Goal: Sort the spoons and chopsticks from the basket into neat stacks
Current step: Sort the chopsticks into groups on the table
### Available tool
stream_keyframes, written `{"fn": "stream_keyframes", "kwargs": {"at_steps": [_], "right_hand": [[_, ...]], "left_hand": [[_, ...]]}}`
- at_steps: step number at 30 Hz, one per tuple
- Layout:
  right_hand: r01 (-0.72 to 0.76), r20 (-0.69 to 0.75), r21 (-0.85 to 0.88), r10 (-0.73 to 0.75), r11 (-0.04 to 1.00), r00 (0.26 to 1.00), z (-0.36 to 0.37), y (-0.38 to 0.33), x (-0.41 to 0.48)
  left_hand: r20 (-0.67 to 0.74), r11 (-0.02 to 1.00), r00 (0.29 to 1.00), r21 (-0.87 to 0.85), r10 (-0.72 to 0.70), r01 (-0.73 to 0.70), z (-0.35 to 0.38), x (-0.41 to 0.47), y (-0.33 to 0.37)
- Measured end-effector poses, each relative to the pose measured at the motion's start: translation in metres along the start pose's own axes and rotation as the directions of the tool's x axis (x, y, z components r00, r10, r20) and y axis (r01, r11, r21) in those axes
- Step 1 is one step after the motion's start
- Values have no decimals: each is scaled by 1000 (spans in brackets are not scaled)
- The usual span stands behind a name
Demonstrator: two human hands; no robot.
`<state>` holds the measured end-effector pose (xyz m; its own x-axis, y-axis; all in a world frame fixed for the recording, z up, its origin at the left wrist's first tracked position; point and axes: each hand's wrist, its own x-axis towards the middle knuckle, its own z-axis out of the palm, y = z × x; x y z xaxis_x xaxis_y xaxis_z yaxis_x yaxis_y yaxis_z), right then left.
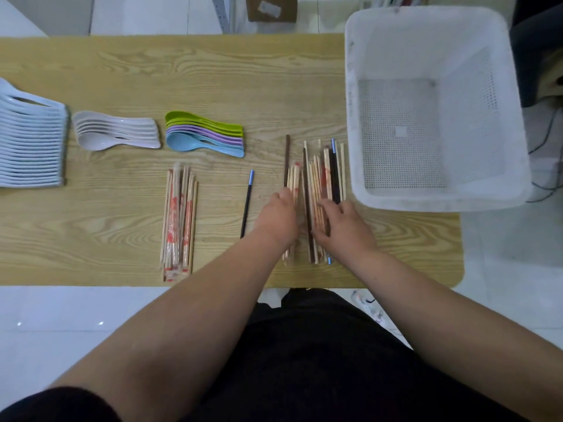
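Note:
A mixed pile of wooden, dark and blue-tipped chopsticks (323,172) lies on the wooden table (213,74), left of the empty white basket (432,105). My left hand (278,217) grips a small bundle of wooden chopsticks (294,178) at the pile's left side. My right hand (344,223) rests on the pile with its fingers spread over the sticks. A sorted bundle of wrapped chopsticks (179,223) lies at centre left. One black chopstick with a blue tip (246,205) lies alone. Stacks of coloured spoons (204,134), beige spoons (115,134) and white spoons (30,141) sit further left.
The basket overhangs the table's right end. The table's near edge is just below the chopstick ends. A cardboard box (271,7) stands on the floor beyond the far edge. Bare wood shows along the far half of the table.

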<state>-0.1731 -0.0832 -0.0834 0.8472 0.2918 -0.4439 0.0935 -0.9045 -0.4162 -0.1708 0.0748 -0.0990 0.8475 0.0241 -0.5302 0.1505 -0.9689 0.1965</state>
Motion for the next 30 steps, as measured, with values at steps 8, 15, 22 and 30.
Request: {"fn": "stream_keyframes", "kwargs": {"at_steps": [8, 15, 22, 30], "right_hand": [[-29, 72, 35, 26, 999, 997, 1, 3, 4], [-20, 59, 56, 17, 998, 998, 2, 6, 4], [14, 42, 60, -17, 998, 999, 5, 9, 3], [-26, 2, 121, 26, 992, 1000, 5, 9, 2]], "left_hand": [[45, 981, 993, 168, -106, 98, -8, 2, 18], [182, 930, 978, 366, -105, 32, -13, -8, 28], [160, 898, 977, 436, -141, 58, -17, -9, 30], [248, 944, 966, 329, -77, -9, -23, -6, 24]]}}
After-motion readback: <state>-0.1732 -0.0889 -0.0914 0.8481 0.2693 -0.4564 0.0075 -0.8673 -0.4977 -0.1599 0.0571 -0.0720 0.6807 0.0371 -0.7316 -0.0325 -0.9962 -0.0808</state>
